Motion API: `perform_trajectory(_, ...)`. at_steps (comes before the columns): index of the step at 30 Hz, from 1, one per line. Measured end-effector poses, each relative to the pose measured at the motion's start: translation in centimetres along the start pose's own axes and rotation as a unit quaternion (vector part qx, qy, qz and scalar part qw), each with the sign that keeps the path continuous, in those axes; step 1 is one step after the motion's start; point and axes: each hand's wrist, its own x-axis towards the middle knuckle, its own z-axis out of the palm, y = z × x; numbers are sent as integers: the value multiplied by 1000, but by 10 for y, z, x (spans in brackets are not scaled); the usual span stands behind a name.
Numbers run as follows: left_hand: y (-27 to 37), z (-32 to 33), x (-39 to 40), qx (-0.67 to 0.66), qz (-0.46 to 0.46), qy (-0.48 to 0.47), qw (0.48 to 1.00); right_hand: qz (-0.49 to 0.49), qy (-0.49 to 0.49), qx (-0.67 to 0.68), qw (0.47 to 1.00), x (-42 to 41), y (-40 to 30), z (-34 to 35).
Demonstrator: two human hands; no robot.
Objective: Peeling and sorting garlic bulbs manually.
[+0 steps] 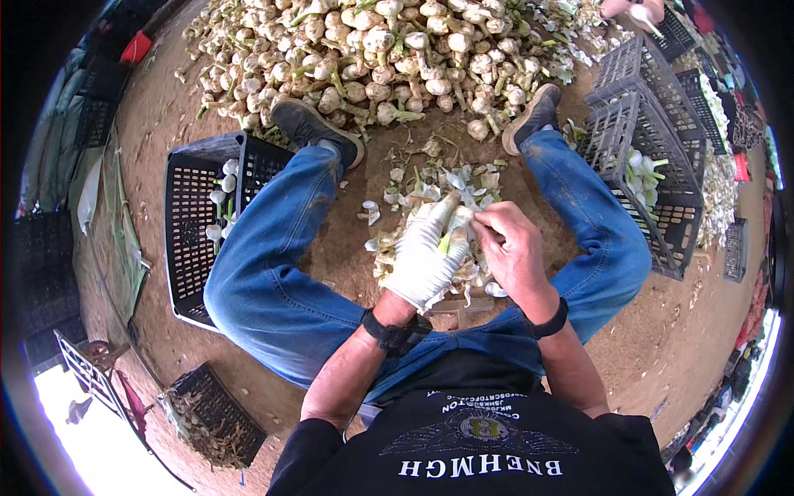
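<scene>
My left hand (pixel 425 257), in a white knit glove, is closed around a garlic bulb (pixel 460 218) whose green stem shows between the fingers. My bare right hand (pixel 512 248) touches the bulb's right side with thumb and forefinger pinched together; whether a bit of skin is between them cannot be made out. Below both hands, peeled garlic skins (pixel 397 192) lie scattered on the dirt floor between my legs. A big heap of unpeeled garlic bulbs (pixel 378 56) spreads in front of my shoes.
By my left leg stands a black plastic crate (pixel 192 229) with several white bulbs inside. Stacked black crates (pixel 648 130) hold more peeled garlic on my right. Another person's hand (pixel 614 7) shows at the upper right. A crate of dry scraps (pixel 214 415) lies at lower left.
</scene>
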Motion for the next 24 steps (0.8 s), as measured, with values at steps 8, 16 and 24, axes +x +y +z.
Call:
perform_trajectory(8,2,-5,-3,57,-12,9,998,0,-11,-83,997,0,-6,5)
perform_trajectory(16,-3,-3,-4,-69,22,48,996,180,-2,5,984,-2,25,6)
perform_trajectory(24,7,-20,4,-634,-140,16,761,114,-124,-113,979,-29,53,3)
